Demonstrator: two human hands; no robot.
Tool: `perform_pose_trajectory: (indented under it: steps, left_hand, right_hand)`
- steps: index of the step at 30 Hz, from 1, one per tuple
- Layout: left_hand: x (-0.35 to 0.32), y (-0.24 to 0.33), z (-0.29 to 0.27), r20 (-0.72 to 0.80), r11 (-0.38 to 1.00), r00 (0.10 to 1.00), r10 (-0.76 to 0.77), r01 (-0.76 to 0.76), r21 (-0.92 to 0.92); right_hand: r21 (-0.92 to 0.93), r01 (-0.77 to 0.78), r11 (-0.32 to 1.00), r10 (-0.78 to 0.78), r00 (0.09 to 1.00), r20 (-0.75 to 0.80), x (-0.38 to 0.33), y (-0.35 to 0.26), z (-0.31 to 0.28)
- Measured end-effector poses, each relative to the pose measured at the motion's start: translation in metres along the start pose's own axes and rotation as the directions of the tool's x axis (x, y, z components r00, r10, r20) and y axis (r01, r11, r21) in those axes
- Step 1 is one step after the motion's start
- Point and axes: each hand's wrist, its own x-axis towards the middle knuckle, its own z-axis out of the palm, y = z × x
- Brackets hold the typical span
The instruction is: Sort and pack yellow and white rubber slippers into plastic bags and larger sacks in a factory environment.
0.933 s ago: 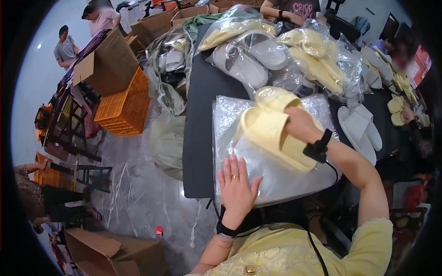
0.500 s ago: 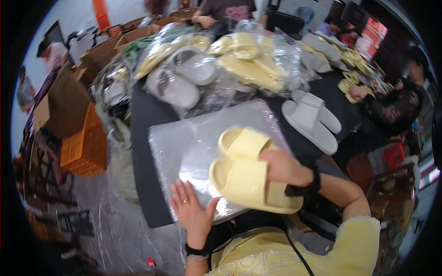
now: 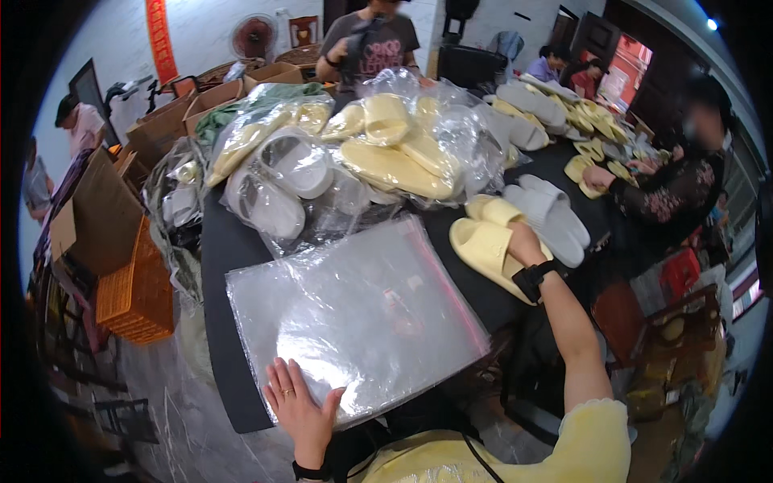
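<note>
A person's left hand (image 3: 299,405) lies flat, fingers spread, on the near edge of a stack of clear plastic bags (image 3: 354,314) on the black table (image 3: 221,266), while the right hand (image 3: 525,245) grips a pair of yellow slippers (image 3: 485,241) at the table's right side, beside grey slippers (image 3: 551,217).

Behind the black table (image 3: 233,249) we see bagged yellow slippers (image 3: 394,153) and bagged white slippers (image 3: 278,189) heaped together. A pair of white slippers (image 3: 547,213) lies unbagged at the right. On the left, an orange basket (image 3: 137,294) stands on the floor beside a cardboard box (image 3: 97,213). A seated person (image 3: 684,185) works opposite.
</note>
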Motion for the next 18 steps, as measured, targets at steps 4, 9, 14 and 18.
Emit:
perform_pose_trajectory:
  steps: [4, 9, 14, 18]
  left_hand:
    - [-0.003, -0.008, 0.001, 0.004, 1.0, 1.0, 0.015, -0.015, 0.0]
    - [0.0, -0.001, -0.006, 0.007, 0.998, 0.999, 0.041, -0.041, -0.046]
    - [-0.002, -0.012, 0.0, -0.031, 0.998, 0.998, 0.047, -0.047, -0.03]
    - [0.0, -0.012, -0.001, -0.047, 0.998, 0.998, 0.049, -0.051, -0.048]
  right_hand:
    - [0.075, 0.118, 0.99, -0.111, 0.99, -0.091, 0.03, 0.036, 0.011]
    - [-0.064, 0.326, 0.943, -0.326, 0.945, 0.006, -0.052, -0.075, -0.077]
    - [0.613, 0.287, 0.736, -0.64, 0.59, 0.492, -0.112, -0.222, -0.114]
    - [0.304, 0.839, 0.451, -0.886, 0.38, 0.267, -0.071, -0.298, -0.051]
